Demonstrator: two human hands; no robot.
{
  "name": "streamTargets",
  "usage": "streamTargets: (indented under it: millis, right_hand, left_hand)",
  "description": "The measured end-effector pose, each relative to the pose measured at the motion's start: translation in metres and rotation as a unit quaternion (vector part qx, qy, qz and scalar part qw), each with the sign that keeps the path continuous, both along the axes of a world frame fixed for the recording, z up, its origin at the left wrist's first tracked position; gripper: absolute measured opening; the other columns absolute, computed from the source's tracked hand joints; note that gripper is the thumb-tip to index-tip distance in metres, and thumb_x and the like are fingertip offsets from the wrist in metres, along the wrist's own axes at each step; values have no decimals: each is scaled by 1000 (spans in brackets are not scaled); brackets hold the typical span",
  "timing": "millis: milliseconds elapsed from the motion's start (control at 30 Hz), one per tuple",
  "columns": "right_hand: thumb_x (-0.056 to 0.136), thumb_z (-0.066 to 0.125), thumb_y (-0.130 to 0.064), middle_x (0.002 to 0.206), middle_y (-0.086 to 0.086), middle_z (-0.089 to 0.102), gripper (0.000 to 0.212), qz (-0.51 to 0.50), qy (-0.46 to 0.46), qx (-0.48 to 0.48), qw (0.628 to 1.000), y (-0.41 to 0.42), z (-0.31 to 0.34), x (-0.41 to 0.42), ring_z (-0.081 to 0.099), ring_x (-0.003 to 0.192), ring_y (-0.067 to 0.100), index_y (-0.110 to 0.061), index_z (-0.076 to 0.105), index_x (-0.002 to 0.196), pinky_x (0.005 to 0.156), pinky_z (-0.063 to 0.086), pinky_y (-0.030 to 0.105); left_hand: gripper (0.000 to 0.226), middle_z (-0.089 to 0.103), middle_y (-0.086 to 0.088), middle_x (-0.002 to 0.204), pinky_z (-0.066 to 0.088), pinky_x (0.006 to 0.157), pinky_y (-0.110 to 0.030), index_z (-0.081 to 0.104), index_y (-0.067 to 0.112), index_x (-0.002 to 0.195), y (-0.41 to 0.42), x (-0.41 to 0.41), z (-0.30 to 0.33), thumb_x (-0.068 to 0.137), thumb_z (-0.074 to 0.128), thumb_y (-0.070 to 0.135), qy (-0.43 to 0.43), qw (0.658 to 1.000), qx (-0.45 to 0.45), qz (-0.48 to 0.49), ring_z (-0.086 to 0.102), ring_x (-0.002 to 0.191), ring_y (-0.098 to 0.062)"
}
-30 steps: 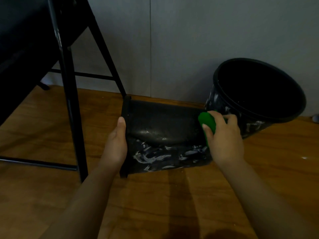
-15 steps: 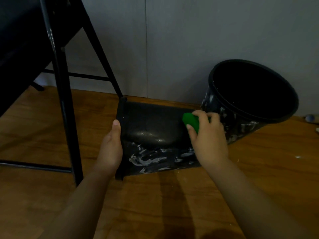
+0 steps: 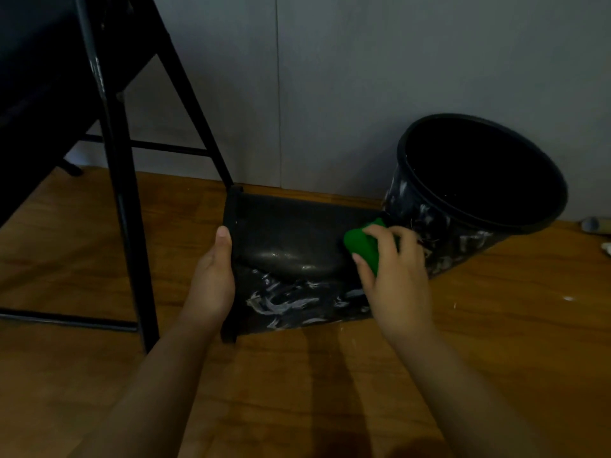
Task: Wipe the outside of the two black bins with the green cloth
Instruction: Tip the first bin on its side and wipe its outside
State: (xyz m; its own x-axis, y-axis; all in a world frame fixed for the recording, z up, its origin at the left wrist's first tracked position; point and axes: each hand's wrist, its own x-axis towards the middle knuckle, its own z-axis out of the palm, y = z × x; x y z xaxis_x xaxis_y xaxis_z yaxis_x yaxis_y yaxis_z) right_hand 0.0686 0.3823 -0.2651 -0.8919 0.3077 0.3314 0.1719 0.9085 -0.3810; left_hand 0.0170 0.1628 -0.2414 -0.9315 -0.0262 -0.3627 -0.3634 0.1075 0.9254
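Head cam, dim light. Two black bins on wood floor (image 3: 330,391) by grey wall (image 3: 363,77). Near bin (image 3: 291,246) lies on its side, rim to the left, base end to the right; upper face dark w/ a wet sheen, lower face streaked w/ white marks. Left hand (image 3: 211,282) grips the rim end, thumb up along the edge, fingers hidden behind. Right hand (image 3: 393,279) curled round green cloth (image 3: 362,244), cloth pressed on the bin's upper face nr its base end. Second bin (image 3: 429,226) stands just beside that end, tilted, open mouth toward the viewer, side also streaked white; cannot tell if the two bins touch. Black chair frame (image 3: 112,160) at left, one leg ending nr the lying bin's far rim corner. Small pale bits on floor at far right, too blurred to ID.
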Motion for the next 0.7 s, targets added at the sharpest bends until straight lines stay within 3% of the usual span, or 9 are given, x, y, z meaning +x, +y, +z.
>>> streamTargets:
  millis: [200,300,400,567,700]
  right_hand:
    - [92,61,-28,127,17,45,42,-134,10,-35,990,16,-6,8,49,107,34,-18,49,130,81,48,40]
    - [89,63,-27,128,15,44,41,-101,18,-49,994,-8,-10,16,47,111,30,-18,51,128,86,46,35]
    - [88,63,-28,128,12,44,41,-18,20,-21,999,-10,-12,16,47,114,28,-18,52,126,90,48,36]
    - [91,62,-29,127,15,45,42,-112,26,-65,991,25,-12,6,50,109,33,-17,50,129,81,49,40]
    - [91,62,-30,127,13,44,40,-100,29,-49,993,23,-16,10,49,108,32,-19,50,128,80,51,42]
  left_hand:
    - [57,69,1,107,47,75,-24,64,20,120,1,0,-1,102,22,54,2,1000,4,1,64,99,-10]
    - [55,69,2,105,46,74,-24,63,23,118,1,-2,0,101,22,56,2,1000,6,0,64,98,-10]
    - [50,70,2,99,47,74,-25,65,26,103,2,-5,3,103,23,53,8,1000,1,-2,64,94,-10]
    - [47,69,0,97,47,72,-28,63,29,97,4,-10,6,103,24,53,6,1000,-8,11,64,91,-13]
    - [45,68,-2,96,46,70,-30,62,29,95,5,-15,11,102,26,55,-5,1000,-6,10,64,91,-16]
